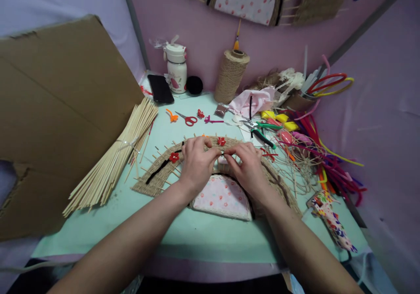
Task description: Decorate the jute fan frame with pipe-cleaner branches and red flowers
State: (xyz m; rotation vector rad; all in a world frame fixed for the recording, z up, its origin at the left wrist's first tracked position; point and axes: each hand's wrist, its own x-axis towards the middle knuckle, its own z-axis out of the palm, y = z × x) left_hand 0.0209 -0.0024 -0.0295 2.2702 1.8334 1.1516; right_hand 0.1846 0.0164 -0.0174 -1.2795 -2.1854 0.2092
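A woven twine arch (157, 176) on thin sticks lies on the table, with a pale dotted half-round cloth (223, 195) at its inner edge. Red flowers (173, 157) and black strips (160, 170) sit on the weave. My left hand (198, 160) rests over the arch's upper middle, thumb and forefinger pinched. Close beside it on the right, my right hand (246, 165) is pinched too, the fingertips nearly meeting. Something small and dark shows between them, too small to name. Both hands hide part of the weave.
On the left stand a cardboard sheet (65, 119) and a stick bundle (114, 158). Behind are red scissors (190, 120), a bottle (177, 73) and a twine spool (230, 77). Green-handled pliers (264, 138), loose twine (295, 167) and a glue gun (333, 224) lie right.
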